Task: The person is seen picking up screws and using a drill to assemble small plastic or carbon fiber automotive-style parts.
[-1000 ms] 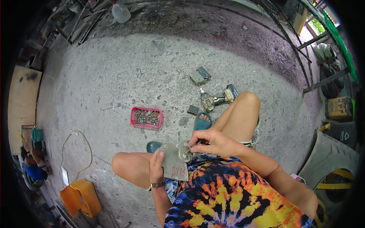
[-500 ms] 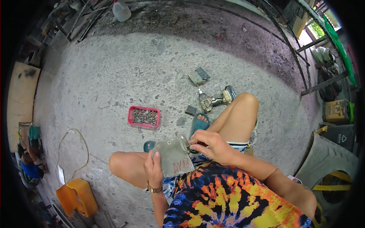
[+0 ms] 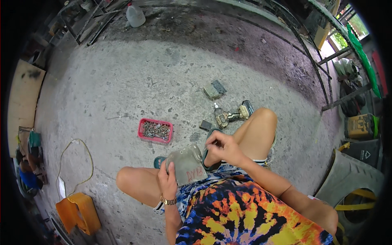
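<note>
My left hand (image 3: 166,179) grips the left edge of a grey metal plate (image 3: 183,166), thumb on its face. The plate is tilted above my lap, with small holes along its upper edge, red handwriting near the bottom and a round metal collar (image 3: 197,152) at its upper right. Just right of that collar, apart from the plate, my right hand (image 3: 225,148) is raised with fingers curled in a pinch; anything between the fingertips is too small to make out. Beyond the plate stands a pink plastic basket (image 3: 155,141) full of bolts and nuts (image 3: 156,130).
A cordless impact wrench (image 3: 223,118) lies by my right foot, next to a small dark block (image 3: 205,125). Farther off sits a greyish block (image 3: 214,90). At left are a yellow plastic container (image 3: 83,212) and a cord loop (image 3: 92,163); at right, a grey plastic chair (image 3: 343,171).
My right hand has drawn away from the plate's collar, up and to the right. The left hand still holds the plate. The whole view has shifted slightly.
</note>
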### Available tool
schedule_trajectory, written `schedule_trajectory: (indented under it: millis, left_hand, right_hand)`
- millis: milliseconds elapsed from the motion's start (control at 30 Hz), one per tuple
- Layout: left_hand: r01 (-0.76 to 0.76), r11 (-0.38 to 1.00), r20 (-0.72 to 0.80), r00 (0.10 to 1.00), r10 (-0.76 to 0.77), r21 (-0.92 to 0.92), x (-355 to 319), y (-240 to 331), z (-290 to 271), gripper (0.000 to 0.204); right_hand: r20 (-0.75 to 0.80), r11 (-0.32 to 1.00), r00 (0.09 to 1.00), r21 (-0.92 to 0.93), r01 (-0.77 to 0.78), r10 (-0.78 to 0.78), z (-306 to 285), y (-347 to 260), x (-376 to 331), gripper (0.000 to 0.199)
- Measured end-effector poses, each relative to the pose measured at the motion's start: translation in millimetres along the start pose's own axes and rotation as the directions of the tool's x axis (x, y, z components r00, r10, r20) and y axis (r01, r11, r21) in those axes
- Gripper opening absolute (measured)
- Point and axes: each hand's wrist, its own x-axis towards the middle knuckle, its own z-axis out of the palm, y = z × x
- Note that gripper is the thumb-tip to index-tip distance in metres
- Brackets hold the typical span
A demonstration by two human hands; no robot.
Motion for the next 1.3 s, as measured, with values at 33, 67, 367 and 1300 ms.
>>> schedule_trajectory:
  millis: [33, 67, 367, 1300]
  left_hand:
    - [-0.005, 1.0, -0.001, 1.0, 0.005, 0.003, 2, -7, 0, 0.027]
    - [0.085, 0.992, 0.017, 0.996, -0.083, -0.093, 3, -15, -1, 0.027]
    - [0.372, 0.781, 0.325, 0.918, -0.228, -0.502, 18, -34, -6, 0.027]
    - [0.408, 0.883, 0.374, 0.876, -0.306, -0.233, 107, -58, 8, 0.022]
  right_hand:
    - [-0.128, 0.998, 0.99, 0.0, 0.062, -0.062, -2, 5, 6, 0.01]
    - [-0.134, 0.998, 0.989, 0.002, 0.067, -0.066, -6, 11, 15, 0.01]
    - [0.409, 0.887, 0.86, 0.209, -0.413, 0.304, -4, -9, 47, 0.03]
    - [-0.02, 0.743, 0.954, -0.622, -0.247, 0.3, -17, 252, 141, 0.014]
